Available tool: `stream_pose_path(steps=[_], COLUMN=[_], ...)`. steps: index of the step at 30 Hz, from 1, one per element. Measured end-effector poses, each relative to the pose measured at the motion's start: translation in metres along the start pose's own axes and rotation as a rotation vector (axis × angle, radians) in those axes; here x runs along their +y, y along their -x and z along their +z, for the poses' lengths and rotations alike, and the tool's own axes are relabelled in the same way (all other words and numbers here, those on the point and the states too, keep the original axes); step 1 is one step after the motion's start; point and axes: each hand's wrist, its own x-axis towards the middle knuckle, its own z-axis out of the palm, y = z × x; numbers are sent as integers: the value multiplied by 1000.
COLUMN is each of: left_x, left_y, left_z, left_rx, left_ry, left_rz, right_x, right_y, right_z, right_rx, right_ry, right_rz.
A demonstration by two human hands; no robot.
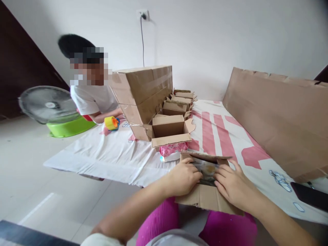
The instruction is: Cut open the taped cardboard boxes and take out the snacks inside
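**Left hand (186,176) and right hand (232,182) at the mouth of a small carton (208,199)**

The small carton stands open at the near edge of the table (115,167), overlapping that edge in view. The wearer's left hand curls its fingers over one side of the opening, the right hand over the other; whether either grips the cardboard or the clear-wrapped item (208,169) inside cannot be told. Just beyond the carton lies a pink pack (174,148), against the nearest of a row of open boxes (169,128) reaching toward the far edge. A large taped carton (151,92) stands alongside them. By the left edge, near a yellow roll (110,122), another person (93,100) leans in. A dark phone (310,195) lies toward the right near corner.
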Motion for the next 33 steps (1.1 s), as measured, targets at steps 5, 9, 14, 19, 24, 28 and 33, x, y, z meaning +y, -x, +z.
stream_pose_path(steps=[5,9,14,19,24,28,33], left_x=[-24,-30,-35,-29,-17,-11,-15], left_y=[-10,3,34,55,59,58,55], left_z=[-18,-38,-30,12,50,62,69], left_rx=[-70,-20,19,214,405,380,329], left_ry=[-168,-169,-11,317,586,638,585], left_rz=[37,-71,-298,-428,-467,-459,-443], right_x=[11,21,37,55,57,51,55], right_y=[0,12,31,46,48,45,34], right_z=[-14,-10,4,26,43,48,39], right_rx=[-30,83,203,126,82,70,-157], right_ry=[310,326,281,288,-139,-341,-284], right_rz=[79,81,154,183,209,208,215])
